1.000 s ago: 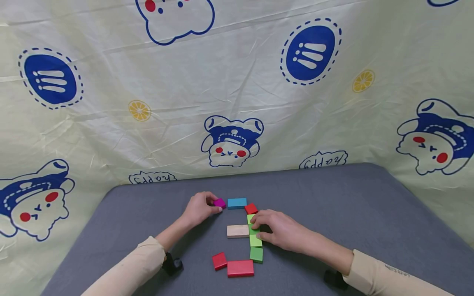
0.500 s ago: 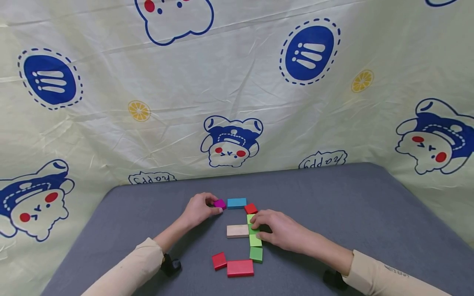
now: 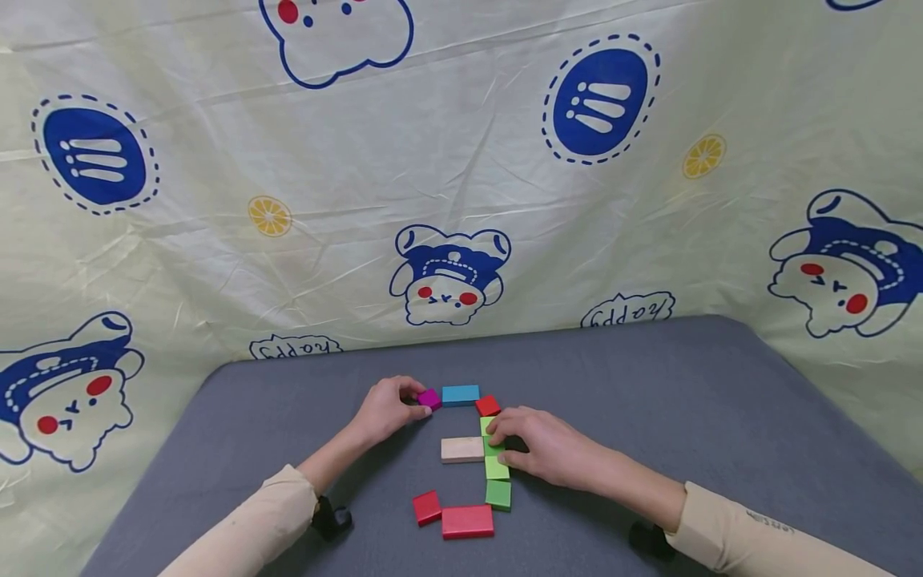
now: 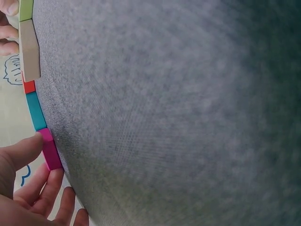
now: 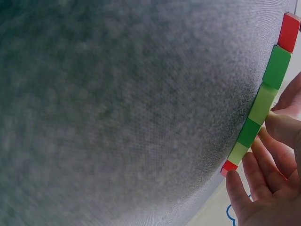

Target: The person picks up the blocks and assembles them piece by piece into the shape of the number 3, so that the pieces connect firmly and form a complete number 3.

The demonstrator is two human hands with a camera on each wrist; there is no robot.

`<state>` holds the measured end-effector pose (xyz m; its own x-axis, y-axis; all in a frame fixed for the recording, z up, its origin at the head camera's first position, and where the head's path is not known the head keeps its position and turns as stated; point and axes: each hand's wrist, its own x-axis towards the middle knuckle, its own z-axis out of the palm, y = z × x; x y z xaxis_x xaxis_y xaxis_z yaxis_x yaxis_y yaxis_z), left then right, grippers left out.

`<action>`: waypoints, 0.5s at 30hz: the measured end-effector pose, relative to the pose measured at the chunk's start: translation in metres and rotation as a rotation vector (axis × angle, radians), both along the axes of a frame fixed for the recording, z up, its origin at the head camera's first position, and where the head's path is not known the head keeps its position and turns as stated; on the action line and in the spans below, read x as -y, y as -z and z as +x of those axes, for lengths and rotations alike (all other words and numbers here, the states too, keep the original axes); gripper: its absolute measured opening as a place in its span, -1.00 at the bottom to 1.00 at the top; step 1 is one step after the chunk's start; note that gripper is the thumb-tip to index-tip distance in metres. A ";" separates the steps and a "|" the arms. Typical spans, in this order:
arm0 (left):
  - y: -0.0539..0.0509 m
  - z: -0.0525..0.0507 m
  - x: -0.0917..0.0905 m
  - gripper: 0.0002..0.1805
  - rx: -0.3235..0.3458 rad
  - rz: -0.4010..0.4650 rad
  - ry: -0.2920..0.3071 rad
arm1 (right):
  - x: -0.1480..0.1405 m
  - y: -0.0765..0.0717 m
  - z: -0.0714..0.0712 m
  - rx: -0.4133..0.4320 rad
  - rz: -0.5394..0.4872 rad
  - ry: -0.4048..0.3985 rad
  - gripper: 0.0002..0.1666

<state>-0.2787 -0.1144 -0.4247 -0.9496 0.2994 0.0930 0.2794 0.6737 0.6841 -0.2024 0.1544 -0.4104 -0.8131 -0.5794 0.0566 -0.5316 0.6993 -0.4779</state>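
Observation:
My left hand pinches a small magenta block between thumb and fingers, close against the left end of a blue block. In the left wrist view the magenta block appears to meet the blue one. My right hand rests its fingertips on the column of green blocks, at the dark green block and the light green block below it. Another light green block is partly hidden by its fingers. Seen from the right wrist, the thumb and fingers touch along the row's side.
A tilted red block joins blue to green. A bare wooden block juts left from the column. Below lie a green block, a long red block and a smaller red block. Grey cloth covers the table, before a printed curtain.
The magenta block has shifted slightly right with my left hand, narrowing its gap to the blue block. My right hand keeps its place on the green column.

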 end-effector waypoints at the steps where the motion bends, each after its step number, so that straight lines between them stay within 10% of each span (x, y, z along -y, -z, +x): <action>1: 0.000 0.000 0.000 -0.70 0.000 0.002 0.000 | 0.000 0.000 0.000 0.000 0.001 -0.001 -0.77; 15: 0.001 -0.001 0.001 -0.71 -0.003 0.008 0.009 | 0.004 -0.005 -0.004 0.017 0.032 -0.002 -0.76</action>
<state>-0.2794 -0.1156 -0.4259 -0.9466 0.3070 0.0984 0.2875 0.6657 0.6887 -0.2064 0.1503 -0.4053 -0.8126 -0.5823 0.0241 -0.5250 0.7134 -0.4642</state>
